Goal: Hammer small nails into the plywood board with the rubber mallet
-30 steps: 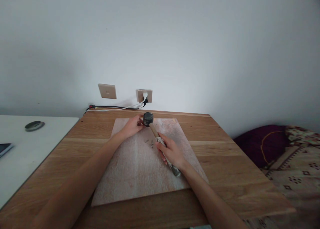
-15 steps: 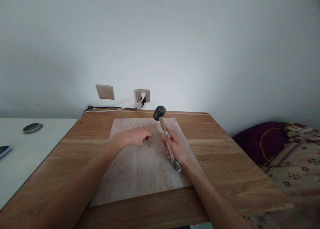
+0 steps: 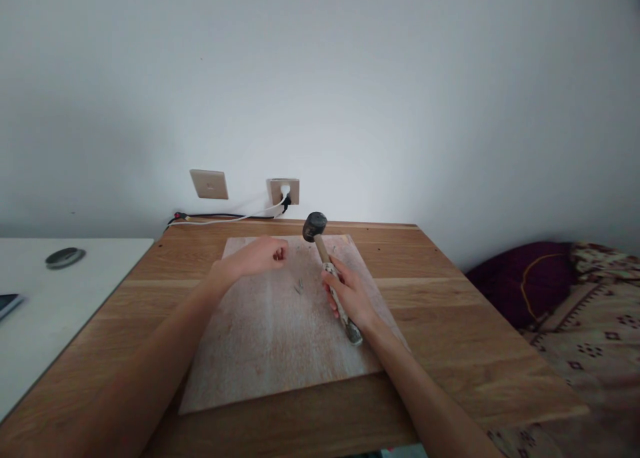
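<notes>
My right hand (image 3: 349, 291) is wrapped round the worn, pale-wrapped handle of a mallet (image 3: 315, 226) with a black head. The mallet slants over the right part of a whitish wooden board (image 3: 260, 351), its head towards the wall. Near the board's far left part, my left hand (image 3: 260, 255) is closed in a pinch, with a thin nail (image 3: 278, 259) just showing at the fingertips. Between my hands, a few small loose nails (image 3: 299, 286) lie on the board. Tiny nail-like points stand along its far edge, partly hidden by the left hand and the mallet.
The board lies on a brown wooden table (image 3: 465, 351) against the wall. A socket with plugs (image 3: 284, 191) and cables (image 3: 225, 218) are behind it. To the left, a white table (image 3: 60, 325) carries a round grey object (image 3: 65, 257). Patterned fabric (image 3: 595, 351) is at right.
My left hand has moved from the loose nails towards the far left of the board, uncovering them. The mallet in my right hand has shifted slightly left at its head.
</notes>
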Action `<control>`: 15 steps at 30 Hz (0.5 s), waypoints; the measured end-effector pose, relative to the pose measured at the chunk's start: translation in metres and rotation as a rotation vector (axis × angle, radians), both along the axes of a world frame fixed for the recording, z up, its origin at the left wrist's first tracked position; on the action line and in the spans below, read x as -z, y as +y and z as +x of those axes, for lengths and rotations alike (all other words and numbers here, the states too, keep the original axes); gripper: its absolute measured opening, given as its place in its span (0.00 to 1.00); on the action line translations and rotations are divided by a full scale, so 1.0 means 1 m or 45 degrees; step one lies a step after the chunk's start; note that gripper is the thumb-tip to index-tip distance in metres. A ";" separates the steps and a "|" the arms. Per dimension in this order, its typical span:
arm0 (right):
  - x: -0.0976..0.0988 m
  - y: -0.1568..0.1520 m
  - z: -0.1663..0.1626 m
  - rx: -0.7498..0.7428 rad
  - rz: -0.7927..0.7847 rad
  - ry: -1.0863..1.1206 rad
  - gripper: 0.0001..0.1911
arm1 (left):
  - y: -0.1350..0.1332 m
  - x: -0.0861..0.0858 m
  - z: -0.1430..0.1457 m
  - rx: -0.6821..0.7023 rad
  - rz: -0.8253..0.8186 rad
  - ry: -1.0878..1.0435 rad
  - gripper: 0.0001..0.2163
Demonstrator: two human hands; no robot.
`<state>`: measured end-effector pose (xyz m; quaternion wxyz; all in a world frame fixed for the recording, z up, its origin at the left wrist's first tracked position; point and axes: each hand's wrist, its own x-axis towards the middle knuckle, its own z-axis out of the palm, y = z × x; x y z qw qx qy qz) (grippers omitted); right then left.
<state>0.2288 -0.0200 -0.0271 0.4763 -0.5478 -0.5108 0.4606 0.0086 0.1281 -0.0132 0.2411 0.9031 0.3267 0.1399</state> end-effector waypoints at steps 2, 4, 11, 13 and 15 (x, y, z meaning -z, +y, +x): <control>0.000 0.000 0.000 0.013 -0.008 -0.005 0.16 | 0.011 0.005 -0.009 -0.121 -0.012 -0.171 0.07; 0.000 0.000 0.000 0.018 -0.011 -0.008 0.17 | 0.018 0.011 -0.016 -0.211 -0.008 -0.304 0.08; 0.003 0.001 0.000 -0.002 -0.007 -0.025 0.18 | 0.023 0.031 -0.015 -0.254 0.019 -0.448 0.04; 0.004 0.001 0.000 -0.006 -0.012 -0.027 0.19 | 0.022 0.034 -0.014 -0.241 0.011 -0.448 0.04; 0.005 0.001 0.000 -0.012 -0.011 -0.026 0.20 | 0.023 0.036 -0.015 -0.226 0.023 -0.439 0.03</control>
